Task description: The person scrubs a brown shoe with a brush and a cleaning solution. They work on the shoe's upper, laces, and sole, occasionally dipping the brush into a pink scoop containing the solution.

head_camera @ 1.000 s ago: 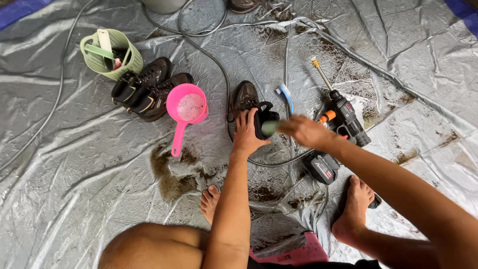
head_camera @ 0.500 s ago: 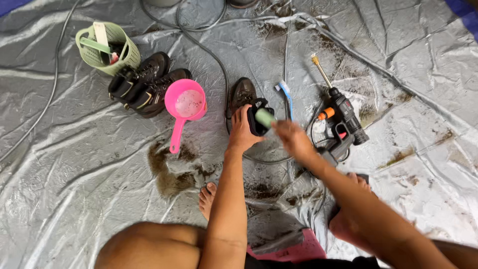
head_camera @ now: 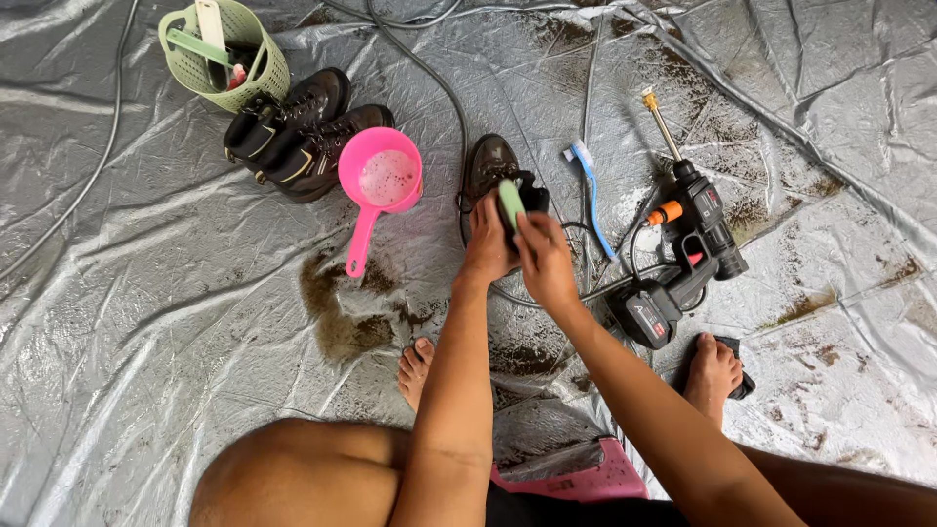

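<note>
A muddy brown boot [head_camera: 490, 164] lies on the grey tarp [head_camera: 146, 293]. My left hand [head_camera: 486, 244] grips its near end and holds it down. My right hand [head_camera: 545, 259] holds a light green brush [head_camera: 510, 202] pressed against the boot's black collar. Both arms reach forward from between my bent knees. My bare feet [head_camera: 712, 371] rest on the tarp.
A pink scoop [head_camera: 379, 185] with soapy water stands left of the boot. Two more dark boots [head_camera: 298, 132] and a green basket [head_camera: 223, 49] of brushes lie at the far left. A blue toothbrush [head_camera: 589, 190], a cordless spray gun [head_camera: 683, 249] and hoses lie to the right.
My right hand has moved left from near the spray gun, bringing the green brush onto the boot. The left hand has stayed on the boot.
</note>
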